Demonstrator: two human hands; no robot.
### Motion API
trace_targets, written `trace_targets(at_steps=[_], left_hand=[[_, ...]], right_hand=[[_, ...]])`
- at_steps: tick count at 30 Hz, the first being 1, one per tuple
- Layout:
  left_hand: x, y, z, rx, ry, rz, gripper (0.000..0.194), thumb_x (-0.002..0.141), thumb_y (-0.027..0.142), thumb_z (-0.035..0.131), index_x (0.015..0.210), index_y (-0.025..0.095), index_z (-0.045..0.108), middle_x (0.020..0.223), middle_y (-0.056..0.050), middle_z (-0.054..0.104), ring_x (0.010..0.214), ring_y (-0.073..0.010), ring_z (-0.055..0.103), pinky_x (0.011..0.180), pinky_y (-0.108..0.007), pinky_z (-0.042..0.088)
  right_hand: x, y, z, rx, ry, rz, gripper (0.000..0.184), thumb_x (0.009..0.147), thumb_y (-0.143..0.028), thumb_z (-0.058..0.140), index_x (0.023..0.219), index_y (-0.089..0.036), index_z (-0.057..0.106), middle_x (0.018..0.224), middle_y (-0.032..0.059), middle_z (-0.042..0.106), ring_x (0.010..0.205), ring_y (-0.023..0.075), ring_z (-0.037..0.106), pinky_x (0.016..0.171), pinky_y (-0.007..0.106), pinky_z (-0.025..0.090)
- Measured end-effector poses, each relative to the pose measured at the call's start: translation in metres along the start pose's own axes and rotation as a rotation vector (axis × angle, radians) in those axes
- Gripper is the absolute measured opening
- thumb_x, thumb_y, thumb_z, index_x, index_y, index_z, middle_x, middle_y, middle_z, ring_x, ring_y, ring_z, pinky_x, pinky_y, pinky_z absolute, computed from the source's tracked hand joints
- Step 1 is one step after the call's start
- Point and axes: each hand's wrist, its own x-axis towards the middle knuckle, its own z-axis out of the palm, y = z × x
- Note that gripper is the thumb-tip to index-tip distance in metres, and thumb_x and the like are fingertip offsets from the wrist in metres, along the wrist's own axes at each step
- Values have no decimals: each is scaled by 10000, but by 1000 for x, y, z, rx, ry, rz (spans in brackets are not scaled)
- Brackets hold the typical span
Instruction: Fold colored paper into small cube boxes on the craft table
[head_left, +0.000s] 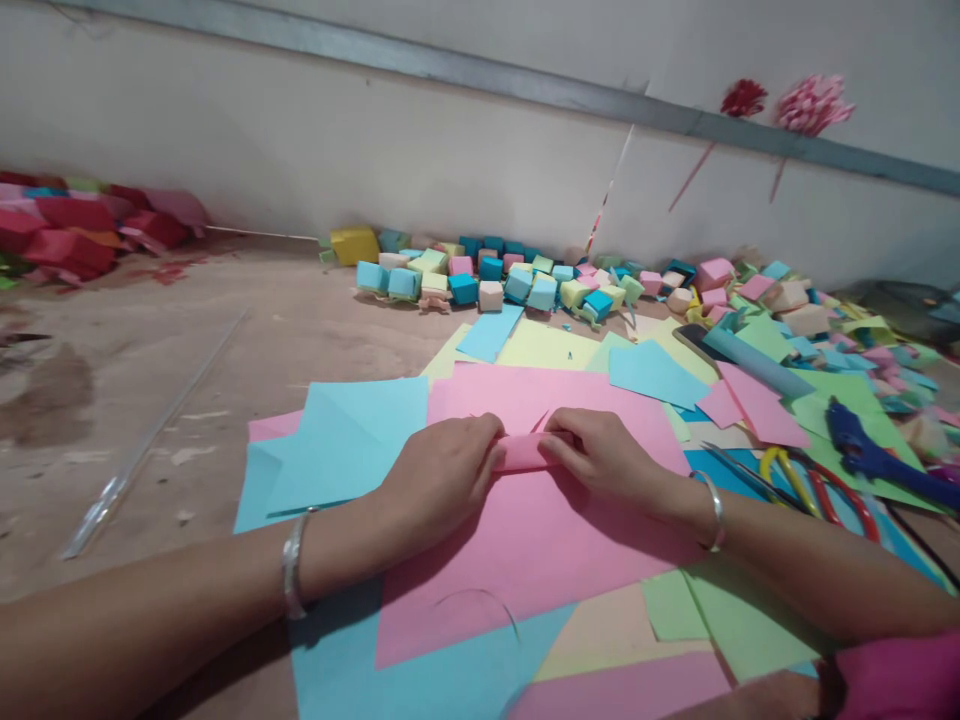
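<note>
A narrow folded strip of pink paper (523,452) is stretched between my two hands, over a large pink sheet (457,610). My left hand (446,470) pinches its left end, fingers closed and thumb toward the middle. At the other end my right hand (600,455) grips the strip between thumb and curled fingers. Small pointed pink flaps stick up behind the strip. Beneath the pink sheet lie blue sheets (352,650) and other coloured paper. A light blue sheet (345,435) lies beside my left hand.
To the right lie scissors (817,490) with red and yellow handles and a blue glue gun (885,455). Small folded paper boxes (491,268) line the wall, with red ones (71,250) far left. A clear strip (157,435) lies left. Paper flowers (814,103) stand on the ledge.
</note>
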Motion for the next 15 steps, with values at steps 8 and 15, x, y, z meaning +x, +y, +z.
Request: trace_targets(at_steps=[8, 15], left_hand=[[8, -7, -3, 90, 56, -28, 164, 924, 257, 448, 924, 154, 575, 815, -71, 645, 770, -224, 592, 650, -328, 418], [13, -13, 1, 90, 148, 107, 284, 884, 255, 537, 1137, 133, 577, 1044, -128, 614, 1015, -285, 523, 847, -432, 431]], right_hand=[[3, 0, 5, -24, 23, 11, 129, 894, -191, 519, 854, -166, 638, 805, 34, 694, 693, 130, 580, 629, 251, 370], [3, 2, 7, -45, 39, 3, 111, 894, -201, 530, 840, -166, 621, 790, 23, 682, 704, 128, 577, 632, 251, 356]])
